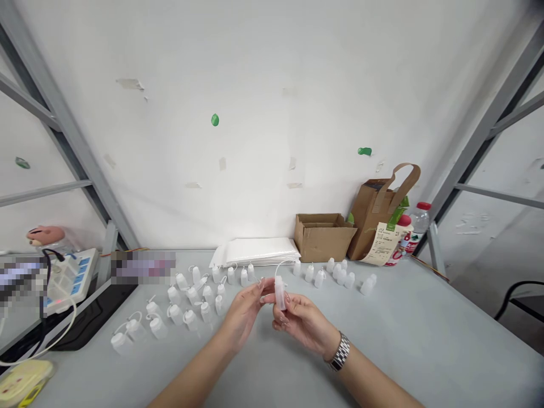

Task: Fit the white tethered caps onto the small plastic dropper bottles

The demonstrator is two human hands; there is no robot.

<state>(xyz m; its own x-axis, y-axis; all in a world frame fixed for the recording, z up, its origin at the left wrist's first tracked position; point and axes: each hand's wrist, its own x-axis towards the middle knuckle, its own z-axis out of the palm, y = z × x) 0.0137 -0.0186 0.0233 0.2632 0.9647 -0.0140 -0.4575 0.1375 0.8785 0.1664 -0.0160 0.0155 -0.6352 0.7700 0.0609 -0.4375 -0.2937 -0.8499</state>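
A small translucent plastic dropper bottle point(279, 293) stands nearly upright between my hands, above the table. A thin white strap curves from its top. My right hand point(306, 324) grips its lower part between thumb and fingers and wears a metal watch at the wrist. From the other side, my left hand point(244, 311) has its fingers closed in against the bottle, their tips partly hidden behind it. On the left stand several similar bottles with looped straps point(191, 296). To the right of my hands are several more small bottles point(341, 276), grouped loosely.
White padded envelopes point(259, 251) lie stacked against the wall. An open cardboard box point(325, 243), a brown paper bag point(366, 218) and red-capped bottles point(419, 226) stand at the back right. A power strip point(79, 277), cables and a yellow case point(25, 382) are at left on the grey table point(403, 340).
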